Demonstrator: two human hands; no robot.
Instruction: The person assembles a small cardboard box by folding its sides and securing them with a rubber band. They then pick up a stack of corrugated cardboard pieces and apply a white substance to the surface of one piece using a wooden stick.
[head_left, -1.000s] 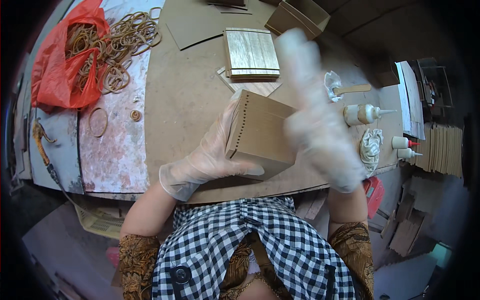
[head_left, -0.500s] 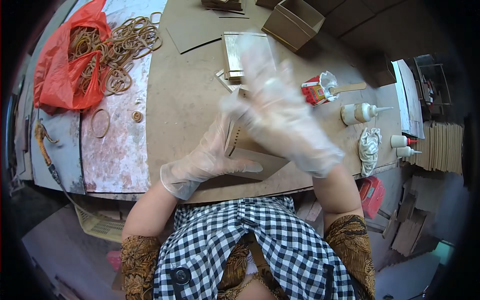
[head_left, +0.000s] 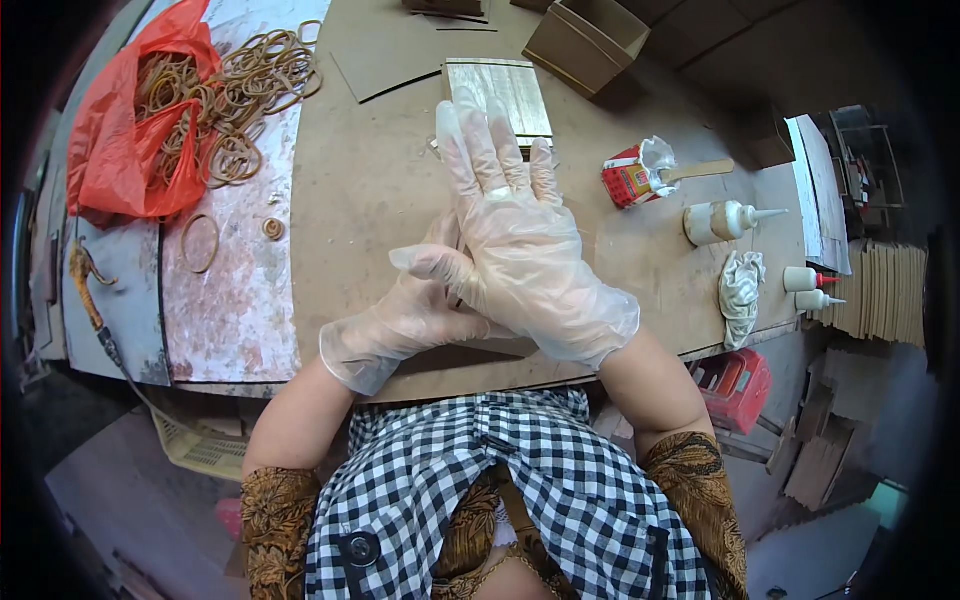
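on the near side of the pale panel stack (head_left: 510, 85), the brown box (head_left: 455, 300) sits mostly hidden. the left hand (head_left: 400, 315) curls round its left side, gripping it; the right hand (head_left: 525, 250) lies flat over it, fingers straight, holding nothing. i reckon a lopsided push from that palm could skew the box, or the loose glove cuff (head_left: 612, 325) might snag.
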